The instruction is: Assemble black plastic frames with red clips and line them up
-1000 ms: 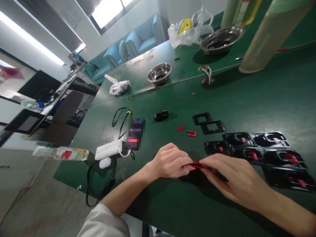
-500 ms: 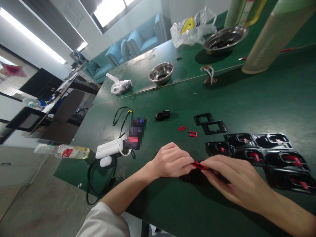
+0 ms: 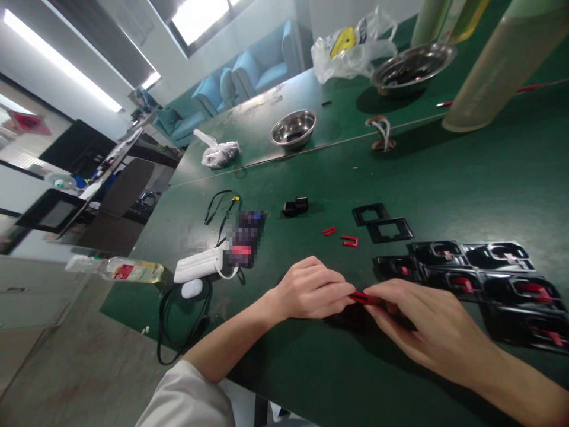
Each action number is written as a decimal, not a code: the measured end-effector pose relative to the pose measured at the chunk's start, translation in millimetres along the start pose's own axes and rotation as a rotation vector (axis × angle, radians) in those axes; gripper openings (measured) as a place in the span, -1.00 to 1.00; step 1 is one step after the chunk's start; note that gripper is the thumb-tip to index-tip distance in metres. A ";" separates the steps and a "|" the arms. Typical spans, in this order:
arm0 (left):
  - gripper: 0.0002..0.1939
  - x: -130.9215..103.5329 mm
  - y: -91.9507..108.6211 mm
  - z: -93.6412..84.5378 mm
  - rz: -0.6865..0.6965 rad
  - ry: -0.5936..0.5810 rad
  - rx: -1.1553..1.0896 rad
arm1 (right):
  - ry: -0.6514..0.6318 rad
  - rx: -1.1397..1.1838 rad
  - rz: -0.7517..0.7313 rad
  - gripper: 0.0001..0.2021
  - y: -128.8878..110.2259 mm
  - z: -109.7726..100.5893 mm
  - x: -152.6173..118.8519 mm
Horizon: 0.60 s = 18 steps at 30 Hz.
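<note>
Between my two hands is a small red plastic piece (image 3: 359,298) with a dark middle, held just above the table. My left hand (image 3: 311,290) is closed, its fingertips pinching the left end. My right hand (image 3: 422,326) pinches the right end between thumb and fingers. Something dark lies in the shadow below, too dim to make out. Beyond my hands lie two loose red clips (image 3: 349,241) and two black square frames (image 3: 389,229). To the right, several glossy black plates (image 3: 498,255) with red parts in them lie in rows.
Two small black blocks (image 3: 296,206) lie mid-table. Left are a phone (image 3: 246,237), a white power bank (image 3: 198,265), cables and a bottle (image 3: 133,270). Farther back stand metal bowls (image 3: 293,129), plastic bags (image 3: 220,153), a cable hole (image 3: 382,133) and a tall cup (image 3: 498,71).
The view has shifted slightly, so the table's things appear a little to the right. Both hands stay closed on the red piece, almost unmoved.
</note>
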<state>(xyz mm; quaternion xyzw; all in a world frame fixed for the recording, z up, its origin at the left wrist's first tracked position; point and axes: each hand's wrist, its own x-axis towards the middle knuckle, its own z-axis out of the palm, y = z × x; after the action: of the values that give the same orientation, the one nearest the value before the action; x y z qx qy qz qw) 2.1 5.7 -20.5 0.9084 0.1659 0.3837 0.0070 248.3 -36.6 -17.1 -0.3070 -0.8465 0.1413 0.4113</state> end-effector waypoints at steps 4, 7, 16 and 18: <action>-0.86 0.0 0.2 0.0 -0.010 -0.003 0.003 | 0.006 -0.006 0.006 -0.93 0.8 0.3 0.4; -0.85 -1.5 0.2 1.0 -0.019 -0.005 0.001 | 0.010 0.003 -0.005 -0.95 0.6 0.0 0.0; -0.85 -0.5 -0.6 0.2 -0.006 0.009 -0.007 | 0.023 -0.007 -0.020 -0.95 2.4 1.1 1.1; -0.85 1.2 -1.0 -1.2 -0.002 -0.004 0.016 | 0.029 -0.013 -0.031 -0.96 3.7 1.8 0.2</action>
<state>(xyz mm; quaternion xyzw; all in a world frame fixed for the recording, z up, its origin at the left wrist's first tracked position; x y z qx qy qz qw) 1.7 6.9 -19.0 0.9090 0.1700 0.3806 0.0006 248.3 -33.5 -19.9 -0.2986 -0.8460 0.1248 0.4237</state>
